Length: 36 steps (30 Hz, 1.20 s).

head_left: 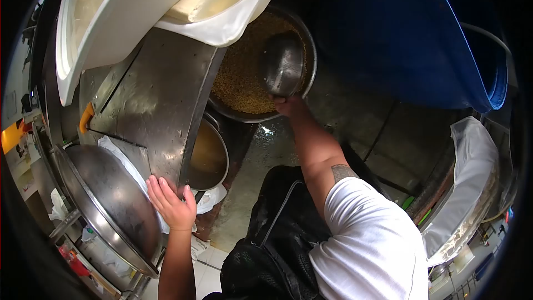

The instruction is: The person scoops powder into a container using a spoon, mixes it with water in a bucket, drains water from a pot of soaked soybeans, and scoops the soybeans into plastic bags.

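My right hand (285,105) grips the near edge of a round metal bowl (284,64). This bowl is inside a wide metal pot (312,72) that holds many small yellow-brown grains or beans (239,78); their exact kind is hard to make out. My left hand (173,205) holds nothing. Its fingers are stretched out and lie flat against the near corner of a stainless steel table (150,94). A large metal wok or basin (108,194) stands tilted on edge just left of that hand.
Below the table edge sits a smaller pot (225,161) with cloudy liquid. White tubs (139,11) overhang the table's far end, one with a pale block in it. A big blue barrel (411,39) fills the upper right. A white cloth-like cover (472,166) lies at right.
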Available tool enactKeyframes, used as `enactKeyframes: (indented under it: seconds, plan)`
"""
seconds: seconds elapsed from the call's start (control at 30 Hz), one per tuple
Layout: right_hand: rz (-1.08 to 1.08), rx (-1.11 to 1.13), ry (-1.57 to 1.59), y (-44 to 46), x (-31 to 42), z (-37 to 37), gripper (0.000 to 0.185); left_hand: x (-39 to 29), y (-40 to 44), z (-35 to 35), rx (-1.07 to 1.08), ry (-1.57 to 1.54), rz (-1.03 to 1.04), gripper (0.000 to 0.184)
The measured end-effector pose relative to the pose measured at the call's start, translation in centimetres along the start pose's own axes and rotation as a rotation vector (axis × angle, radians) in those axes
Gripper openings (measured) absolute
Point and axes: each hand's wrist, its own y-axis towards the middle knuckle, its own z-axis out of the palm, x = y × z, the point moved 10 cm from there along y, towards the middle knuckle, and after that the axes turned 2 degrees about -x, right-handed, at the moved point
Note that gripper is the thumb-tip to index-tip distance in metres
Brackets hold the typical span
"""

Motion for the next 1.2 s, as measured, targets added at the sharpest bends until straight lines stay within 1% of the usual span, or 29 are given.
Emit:
enactKeyframes:
  seconds: [0.03, 0.13, 0.17, 0.2, 0.27, 0.3, 0.37, 0.4, 0.47, 0.53, 0.57, 0.63, 0.7, 0.77, 0.87, 0.9, 1.0, 1.03, 1.07, 1.1, 1.17, 1.2]
  plan:
    - [0.093, 0.056, 0.104, -2.2, -1.0, 2.6, 0.027, 0.0, -0.1, 0.0, -0.006, 0.003, -0.001, 0.071]
    - [0.146, 0.116, 0.076, -3.9, -2.1, 3.9, 0.031, 0.1, -0.3, 0.1, -0.015, 0.019, 0.002, 0.072]
    - [0.151, 0.111, 0.073, -4.0, -2.6, 4.0, 0.031, 0.2, -0.4, 0.2, -0.01, 0.019, -0.004, 0.072]
    - [0.112, 0.173, 0.039, -3.4, -2.8, 4.4, 0.029, 0.3, -0.4, 0.2, -0.006, 0.016, -0.011, 0.072]
    - [0.079, 0.233, 0.003, -0.2, -2.8, 2.3, 0.027, 0.5, -0.6, 0.3, 0.002, 0.014, -0.024, 0.072]
    - [-0.013, 0.151, -0.33, 3.9, -1.8, -2.0, 0.023, 0.5, -0.6, 0.3, 0.0, 0.018, -0.028, 0.073]
    - [-0.107, 0.062, -0.671, 3.6, -0.5, -4.2, 0.022, 0.7, -0.7, 0.2, -0.002, 0.014, -0.038, 0.073]
    - [-0.397, 0.094, -1.22, -0.4, 1.0, -1.0, 0.03, 0.7, -0.7, 0.1, -0.004, 0.011, -0.035, 0.074]
    - [-0.705, 0.126, -1.778, -7.5, 1.0, 5.1, 0.038, 0.7, -0.7, -0.2, -0.016, -0.001, -0.041, 0.074]
    - [-0.481, -0.205, -0.83, -12.4, 2.2, 4.8, 0.044, 0.9, -0.8, -0.4, -0.003, -0.012, -0.051, 0.076]
    - [-0.488, -0.201, -0.844, -15.4, 1.6, 6.2, 0.044, 1.0, -0.8, -0.6, -0.013, -0.019, -0.062, 0.076]
    - [-0.597, -0.254, -0.948, -22.1, 1.5, 7.9, 0.052, 1.3, -1.1, -0.6, 0.004, -0.028, -0.077, 0.076]
    - [-0.745, -0.199, -0.941, -28.3, 1.1, 10.2, 0.053, 1.7, -1.4, -0.6, 0.003, -0.049, -0.093, 0.078]
    - [-0.817, -0.204, -1.003, -34.5, 0.1, 13.2, 0.051, 2.0, -1.7, -0.7, 0.004, -0.082, -0.106, 0.079]
    - [-0.905, -0.119, -0.967, -41.2, -2.2, 18.6, 0.052, 2.4, -1.9, -1.0, -0.003, -0.138, -0.133, 0.079]
    - [-0.92, -0.052, -0.997, -42.4, -3.1, 20.3, 0.053, 2.7, -2.0, -1.1, -0.008, -0.137, -0.15, 0.079]
    - [-0.872, -0.004, -1.027, -43.7, -6.9, 25.7, 0.052, 2.8, -2.5, -1.7, -0.056, -0.305, -0.121, 0.072]
    - [-0.844, 0.002, -1.032, -43.3, -8.4, 27.4, 0.051, 3.1, -3.0, -1.7, -0.05, -0.306, -0.128, 0.072]
    - [-0.813, -0.025, -1.063, -42.9, -9.9, 29.1, 0.05, 3.0, -3.3, -1.9, -0.102, -0.339, -0.097, 0.07]
    - [-0.796, 0.017, -1.064, -41.9, -11.1, 30.6, 0.048, 2.7, -3.9, -2.4, -0.151, -0.373, -0.065, 0.069]
    - [-0.771, 0.067, -1.059, -39.5, -13.2, 32.8, 0.046, 0.9, -6.0, -4.0, -0.248, -0.426, -0.015, 0.062]
    - [-0.732, 0.142, -0.986, -38.1, -14.2, 33.5, 0.045, -0.3, -7.4, -4.3, -0.239, -0.496, 0.017, 0.06]
